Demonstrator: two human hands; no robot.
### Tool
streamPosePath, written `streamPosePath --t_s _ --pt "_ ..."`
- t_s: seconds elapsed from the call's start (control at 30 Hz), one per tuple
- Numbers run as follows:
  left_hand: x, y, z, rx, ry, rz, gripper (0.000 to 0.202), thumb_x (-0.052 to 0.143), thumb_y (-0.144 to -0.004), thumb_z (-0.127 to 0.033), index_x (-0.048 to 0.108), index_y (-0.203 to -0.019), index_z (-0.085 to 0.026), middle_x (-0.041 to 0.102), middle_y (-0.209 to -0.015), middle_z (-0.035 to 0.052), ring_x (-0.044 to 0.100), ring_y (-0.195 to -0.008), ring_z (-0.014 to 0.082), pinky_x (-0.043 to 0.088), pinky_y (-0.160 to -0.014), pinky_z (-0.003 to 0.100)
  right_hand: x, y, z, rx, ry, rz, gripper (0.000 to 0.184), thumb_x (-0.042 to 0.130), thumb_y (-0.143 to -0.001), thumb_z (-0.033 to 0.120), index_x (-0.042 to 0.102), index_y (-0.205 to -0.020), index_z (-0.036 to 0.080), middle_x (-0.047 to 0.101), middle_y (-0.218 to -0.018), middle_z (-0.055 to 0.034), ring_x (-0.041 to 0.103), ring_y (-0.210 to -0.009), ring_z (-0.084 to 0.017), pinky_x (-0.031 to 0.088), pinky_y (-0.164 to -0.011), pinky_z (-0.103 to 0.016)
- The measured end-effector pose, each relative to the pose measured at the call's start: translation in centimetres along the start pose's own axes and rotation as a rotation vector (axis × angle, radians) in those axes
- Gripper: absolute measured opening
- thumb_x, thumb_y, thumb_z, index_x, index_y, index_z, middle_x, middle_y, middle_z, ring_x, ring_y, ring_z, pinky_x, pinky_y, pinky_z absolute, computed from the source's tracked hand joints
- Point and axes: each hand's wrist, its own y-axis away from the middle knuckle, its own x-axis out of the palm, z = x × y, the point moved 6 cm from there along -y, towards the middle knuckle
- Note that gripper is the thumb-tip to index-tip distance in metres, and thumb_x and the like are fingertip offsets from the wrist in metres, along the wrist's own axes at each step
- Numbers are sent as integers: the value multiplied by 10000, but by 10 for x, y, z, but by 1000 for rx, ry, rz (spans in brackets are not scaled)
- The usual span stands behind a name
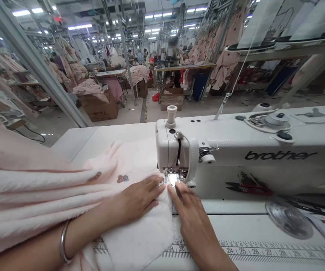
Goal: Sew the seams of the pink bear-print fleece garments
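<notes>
Pale pink fabric (pixel 52 195) lies across the desk (pixel 264 241) and runs under the needle area of the white sewing machine (pixel 235 150). Most of it is heaped in soft folds to your left; a small printed motif shows near the folds.

Your left hand (pixel 139 197) rests flat on the cloth, fingers spread, tips just beside the presser foot (pixel 173 177). Grip released: you press, you don't pinch. A metal bangle (pixel 64 242) sits on that wrist.

Your right hand (pixel 190 214) lies flat too, fingertips at the cloth's edge close to the foot. Whether a finger curls under the hem I cannot tell; it looks released.

Handling, as a judgement: the cloth is light, limp, slightly fuzzy, perhaps a brushed knit. It will bunch and stretch rather than slide stiffly, so flat palms either side of the seam suit it better than pinching. The heaped folds may drag.

Desk surface is smooth and white, with a printed ruler (pixel 249 250) along the near edge. Red-handled snips (pixel 249 187) lie against the machine base.
</notes>
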Motion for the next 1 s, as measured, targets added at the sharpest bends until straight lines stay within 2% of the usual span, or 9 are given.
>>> streamPosePath --t_s 0.27,0.4,0.53,0.67,0.8,0.9,1.0 --pt "0 -6 11 -10 78 -30 437 306 -980 -311 368 -1372 -128 381 -1424 122 304 -1369 229 327 -1142 387 -7 -10 2 68 -1 -47 590 291 -837 -86 458 -1347 159 473 -1259 -131 421 -1181 -295 474 -928 -454" --pt "0 -10 16 -37 154 -45 412 331 -976 -312 370 -1356 -159 432 -1364 102 378 -1309 204 363 -1112 381 -5 -10 2 74 -31 -27 640 284 -812 -108 405 -1384 153 472 -1264 -132 404 -1206 -288 464 -948 -449" --pt "0 -11 17 -58 180 -62 412 324 -977 -297 349 -1368 -173 433 -1350 97 375 -1305 202 371 -1099 380 -1 -6 0 78 -83 0 721 252 -746 -142 410 -1376 169 453 -1293 -124 385 -1245 -260 432 -1002 -439" --pt "2 -9 15 -53 135 -59 426 331 -970 -301 346 -1373 -164 417 -1370 108 348 -1327 222 338 -1125 396 -13 -2 6 20 -54 -100 611 252 -793 -109 447 -1332 102 456 -1319 -144 373 -1269 -266 434 -1007 -449" --pt "2 -8 12 -36 120 -83 433 319 -969 -306 329 -1382 -177 393 -1405 113 309 -1358 232 305 -1152 412 -24 1 23 -53 -46 -208 575 257 -783 -103 466 -1301 32 478 -1323 -165 367 -1285 -278 431 -1000 -441" --pt "0 -10 17 -73 148 -137 450 358 -952 -310 322 -1377 -167 419 -1374 140 371 -1317 242 365 -1113 423 -16 -7 44 -54 -57 -222 421 345 -887 33 496 -1279 10 503 -1307 -185 405 -1262 -305 441 -982 -455" --pt "-2 3 28 -219 142 -159 525 454 -907 -355 323 -1372 -147 404 -1382 165 418 -1277 263 423 -1061 423 -10 -14 60 -37 -74 -189 401 371 -961 224 518 -1255 -6 501 -1314 -196 433 -1245 -322 446 -981 -473"
